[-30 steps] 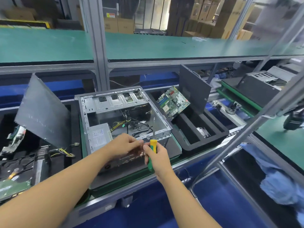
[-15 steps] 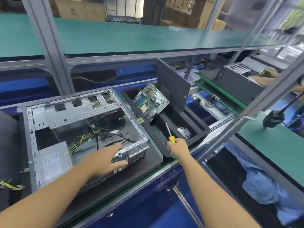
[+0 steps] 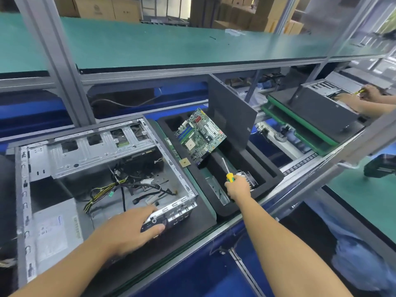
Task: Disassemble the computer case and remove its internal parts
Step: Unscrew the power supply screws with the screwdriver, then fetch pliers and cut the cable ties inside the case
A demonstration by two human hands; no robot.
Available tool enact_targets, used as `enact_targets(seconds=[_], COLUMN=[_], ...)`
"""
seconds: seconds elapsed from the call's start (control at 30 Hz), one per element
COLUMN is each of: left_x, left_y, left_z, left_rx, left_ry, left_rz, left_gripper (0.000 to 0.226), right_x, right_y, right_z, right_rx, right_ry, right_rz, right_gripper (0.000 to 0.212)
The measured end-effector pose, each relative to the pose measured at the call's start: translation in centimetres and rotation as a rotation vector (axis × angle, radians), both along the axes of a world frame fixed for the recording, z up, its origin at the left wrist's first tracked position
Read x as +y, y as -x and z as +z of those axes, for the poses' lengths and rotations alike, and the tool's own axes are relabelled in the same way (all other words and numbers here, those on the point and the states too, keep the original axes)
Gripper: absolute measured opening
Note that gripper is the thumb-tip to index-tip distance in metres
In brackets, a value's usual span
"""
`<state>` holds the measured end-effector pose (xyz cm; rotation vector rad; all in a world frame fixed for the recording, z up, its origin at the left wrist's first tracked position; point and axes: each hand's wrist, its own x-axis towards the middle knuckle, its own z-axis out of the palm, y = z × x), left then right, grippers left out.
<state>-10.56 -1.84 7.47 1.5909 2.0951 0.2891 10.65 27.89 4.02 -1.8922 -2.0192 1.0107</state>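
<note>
Right hand carried screwdriver away from computer case, now grips it over tray. Left hand grips rear edge of computer case, which sits on surface. Risk: tip close to motherboard, careless drop could scratch it.

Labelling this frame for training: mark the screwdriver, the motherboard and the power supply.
screwdriver (image 3: 229, 176): head view, on the yellow handle.
motherboard (image 3: 200, 135): head view, middle of the green board.
power supply (image 3: 53, 230): head view, on its labelled top face.
</note>
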Motion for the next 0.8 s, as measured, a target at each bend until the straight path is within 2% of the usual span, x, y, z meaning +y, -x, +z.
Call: enact_targets(seconds=[0.1,0.27,0.43,0.53,0.6,0.7,0.8], left_x=[0.0,0.1,-0.1,-0.3,-0.4,-0.7,-1.5], left_y=[-0.1,-0.6,-0.9,-1.0,-1.1,-1.0,-0.7], left_z=[0.3,1.0,1.6,1.9,2.1,2.6,3.8], left_rx=[0.012,0.082,0.112,0.087,0.059,-0.062,-0.102], left_ry=[0.018,0.055,0.054,0.034,-0.005,-0.128,-0.267], left_rz=[-0.013,-0.022,-0.012,0.003,0.006,0.090,0.228], left_gripper=[0.059,0.052,0.053,0.058,0.053,0.042,0.039], right_x=[-0.3,-2.3,-5.8,-8.7,-10.8,-13.8,-16.6], right_y=[-0.9,-1.5,-1.2,-1.0,-0.5,0.9,2.2], right_z=[-0.4,0.3,3.5,5.9,7.5,9.6,10.6], right_rx=[0.147,0.302,0.463,0.567,0.654,0.839,0.904], right_ry=[-0.003,-0.026,-0.070,-0.065,0.007,0.163,0.223], right_rz=[-0.076,-0.106,-0.043,0.028,0.071,0.085,0.120], right_gripper=[0.012,0.010,0.014,0.009,0.019,0.021,0.020])
